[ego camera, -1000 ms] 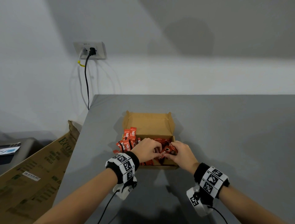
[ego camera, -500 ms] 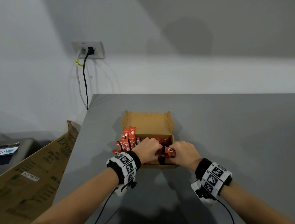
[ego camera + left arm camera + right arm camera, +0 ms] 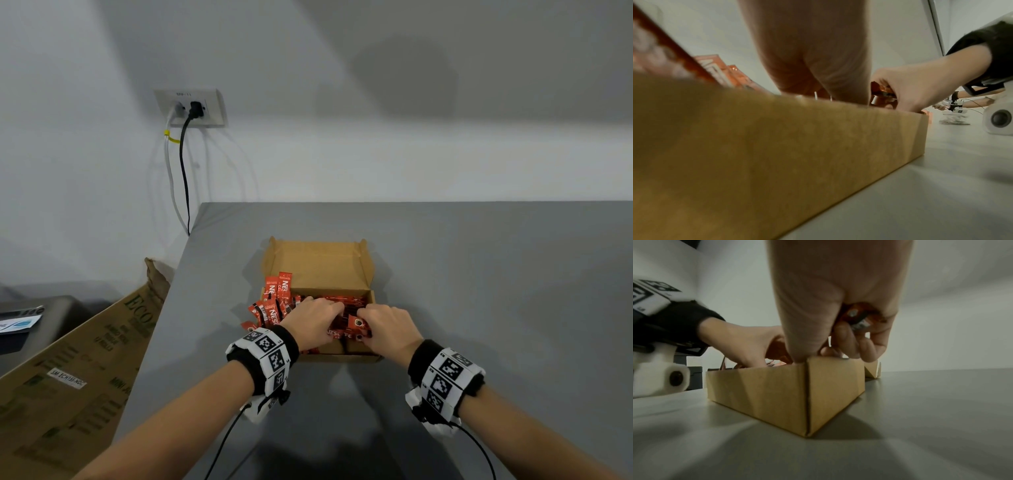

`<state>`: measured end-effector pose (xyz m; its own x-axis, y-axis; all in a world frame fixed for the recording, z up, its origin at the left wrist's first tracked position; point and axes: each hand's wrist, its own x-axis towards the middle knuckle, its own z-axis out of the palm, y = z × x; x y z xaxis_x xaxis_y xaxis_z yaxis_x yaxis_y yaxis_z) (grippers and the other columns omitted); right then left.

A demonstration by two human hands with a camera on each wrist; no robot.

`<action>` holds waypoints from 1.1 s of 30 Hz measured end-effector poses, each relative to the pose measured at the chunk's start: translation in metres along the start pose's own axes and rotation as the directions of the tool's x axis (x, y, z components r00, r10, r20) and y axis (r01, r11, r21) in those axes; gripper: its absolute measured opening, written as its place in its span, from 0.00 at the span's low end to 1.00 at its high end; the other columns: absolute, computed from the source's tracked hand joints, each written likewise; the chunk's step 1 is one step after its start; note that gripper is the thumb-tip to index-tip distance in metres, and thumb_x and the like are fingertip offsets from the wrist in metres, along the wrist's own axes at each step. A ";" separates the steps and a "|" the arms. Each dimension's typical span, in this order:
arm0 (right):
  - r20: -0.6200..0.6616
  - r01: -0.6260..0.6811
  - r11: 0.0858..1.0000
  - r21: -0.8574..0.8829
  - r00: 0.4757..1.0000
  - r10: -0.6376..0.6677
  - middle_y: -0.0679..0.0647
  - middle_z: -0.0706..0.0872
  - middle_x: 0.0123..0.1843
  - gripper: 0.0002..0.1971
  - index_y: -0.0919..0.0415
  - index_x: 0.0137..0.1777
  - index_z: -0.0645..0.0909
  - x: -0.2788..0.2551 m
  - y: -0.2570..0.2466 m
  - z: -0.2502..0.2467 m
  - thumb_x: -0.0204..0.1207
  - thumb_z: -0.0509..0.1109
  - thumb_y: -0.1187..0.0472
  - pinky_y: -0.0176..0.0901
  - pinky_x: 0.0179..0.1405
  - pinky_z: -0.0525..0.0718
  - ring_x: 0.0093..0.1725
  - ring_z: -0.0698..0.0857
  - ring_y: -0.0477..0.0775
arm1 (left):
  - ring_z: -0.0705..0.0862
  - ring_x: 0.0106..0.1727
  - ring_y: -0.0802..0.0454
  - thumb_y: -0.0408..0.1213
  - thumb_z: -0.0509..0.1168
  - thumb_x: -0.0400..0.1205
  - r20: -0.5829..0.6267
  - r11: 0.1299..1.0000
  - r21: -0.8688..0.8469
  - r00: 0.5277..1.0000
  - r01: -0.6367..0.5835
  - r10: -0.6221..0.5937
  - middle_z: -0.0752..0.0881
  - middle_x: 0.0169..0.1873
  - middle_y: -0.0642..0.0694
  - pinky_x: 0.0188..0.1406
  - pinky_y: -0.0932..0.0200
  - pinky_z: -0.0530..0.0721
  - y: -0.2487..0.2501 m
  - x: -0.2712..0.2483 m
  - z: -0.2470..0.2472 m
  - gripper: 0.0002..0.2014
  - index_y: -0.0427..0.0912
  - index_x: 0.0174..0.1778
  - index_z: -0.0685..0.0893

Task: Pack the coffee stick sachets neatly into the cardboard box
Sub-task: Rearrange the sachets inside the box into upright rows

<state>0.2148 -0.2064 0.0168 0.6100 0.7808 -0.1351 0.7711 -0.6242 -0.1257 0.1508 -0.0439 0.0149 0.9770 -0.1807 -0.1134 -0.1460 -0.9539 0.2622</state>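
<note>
Fingers of both hands grip sachets (red) over cardboard box.

At frame centre, the red coffee stick sachet pinched between the left hand and right hand has swung from a diagonal tilt to lie level along the brown cardboard box's near edge.

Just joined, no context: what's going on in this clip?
A person is packing red coffee stick sachets into an open cardboard box on a grey table. The right hand grips a sachet at the box's near right corner; the left hand is down among the sachets inside. Several sachets still stick up at the box's left side.
</note>
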 end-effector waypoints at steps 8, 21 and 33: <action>0.048 -0.039 0.820 0.571 0.999 0.015 0.48 0.75 0.43 0.09 0.56 0.53 0.60 -0.006 0.008 -0.014 0.78 0.57 0.66 0.37 0.38 0.75 0.39 0.77 0.47 | 0.80 0.55 0.45 0.37 0.67 0.76 -0.016 1.000 -0.007 1.000 0.026 -0.026 0.84 0.53 0.46 0.55 0.52 0.73 0.000 0.002 0.005 0.16 0.40 0.59 0.76; -0.123 0.015 0.789 0.614 0.989 0.076 0.51 0.74 0.43 0.14 0.65 0.52 0.83 -0.001 0.010 -0.015 0.85 0.56 0.61 0.28 0.44 0.68 0.42 0.74 0.39 | 0.85 0.50 0.43 0.37 0.68 0.76 -0.019 0.990 -0.112 0.996 0.083 -0.086 0.87 0.47 0.42 0.52 0.52 0.79 0.001 0.002 -0.001 0.15 0.39 0.58 0.79; -0.112 0.042 0.808 0.588 0.993 0.031 0.54 0.85 0.46 0.10 0.60 0.52 0.84 -0.001 0.013 -0.009 0.81 0.65 0.56 0.26 0.44 0.75 0.45 0.82 0.46 | 0.84 0.52 0.45 0.38 0.67 0.77 -0.007 0.987 -0.130 0.996 0.090 -0.091 0.87 0.49 0.43 0.56 0.52 0.80 0.001 0.002 -0.002 0.15 0.39 0.58 0.79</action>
<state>0.2259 -0.2149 0.0239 0.6499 0.7596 -0.0275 0.5409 -0.4876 -0.6853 0.1531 -0.0447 0.0166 0.9873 -0.0910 -0.1299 -0.0363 -0.9269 0.3736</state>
